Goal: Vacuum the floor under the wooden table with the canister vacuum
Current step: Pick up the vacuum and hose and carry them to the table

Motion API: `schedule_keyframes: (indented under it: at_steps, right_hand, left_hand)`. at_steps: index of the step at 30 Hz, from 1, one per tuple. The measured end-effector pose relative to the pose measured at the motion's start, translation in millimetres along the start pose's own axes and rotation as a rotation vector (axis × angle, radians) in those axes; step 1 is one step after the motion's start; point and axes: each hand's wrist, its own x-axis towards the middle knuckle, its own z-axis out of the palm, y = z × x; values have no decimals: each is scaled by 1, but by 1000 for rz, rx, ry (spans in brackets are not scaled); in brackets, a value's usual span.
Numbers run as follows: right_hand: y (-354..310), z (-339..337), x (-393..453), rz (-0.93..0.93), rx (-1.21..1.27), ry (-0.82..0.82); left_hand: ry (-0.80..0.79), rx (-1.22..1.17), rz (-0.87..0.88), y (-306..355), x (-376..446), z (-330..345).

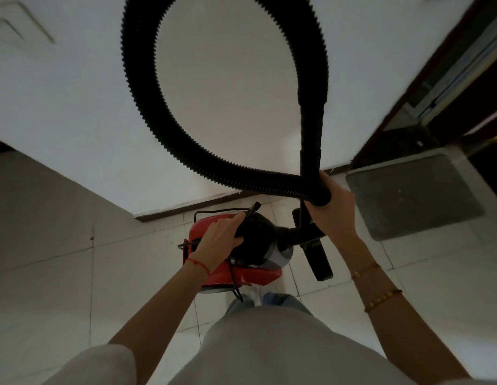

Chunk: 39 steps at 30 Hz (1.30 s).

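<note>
The left hand [218, 238] grips the black top of the red canister vacuum [236, 254], which stands on the pale tiled floor [61, 273] just ahead of the person's feet. The right hand [332, 208] holds the black ribbed hose [139, 87] together with the wand [311, 129]; the hose loops high against a white wall [75, 93]. A grey mat [414, 195] lies to the right, beside a dark door frame [425, 76].

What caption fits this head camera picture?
Left hand grips the red vacuum's top; right hand holds its looped black hose.
</note>
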Motion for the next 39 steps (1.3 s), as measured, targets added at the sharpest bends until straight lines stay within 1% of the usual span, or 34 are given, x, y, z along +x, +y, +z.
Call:
schedule_keyframes:
  at_steps: [3, 8, 11, 15, 18, 21, 25, 30, 34, 39]
  right_hand:
    - [-2, -12, -18, 64, -10, 57]
    - [-12, -34, -61, 179, -93, 234]
    - [-18, -48, -99, 297, -142, 326]
    - [-24, -67, -159, 368, -158, 483]
    - [-30, -80, -205, 477, -171, 606]
    - [-38, -93, -255, 562, -202, 721]
    - [-48, -110, -327, 649, -293, 869]
    - [-63, -132, -425, 792, -357, 1029]
    - [-76, -150, -510, 892, -397, 1162]
    - [-92, -179, -617, 997, -482, 1279]
  left_hand:
    - [-18, 14, 71, 9, 0, -1]
    - [-73, 71, 253, 26, 2, -2]
    - [-145, 134, 368, 39, 2, 2]
    - [-232, 205, 545, 66, -4, 14]
    - [-308, 222, 685, 92, -14, 28]
    - [-402, 251, 785, 123, -30, 45]
    - [-481, 333, 928, 166, -65, 73]
    - [-581, 334, 1110, 223, -126, 117]
    - [-627, 408, 1265, 272, -185, 157]
    - [-720, 406, 1395, 328, -267, 215]
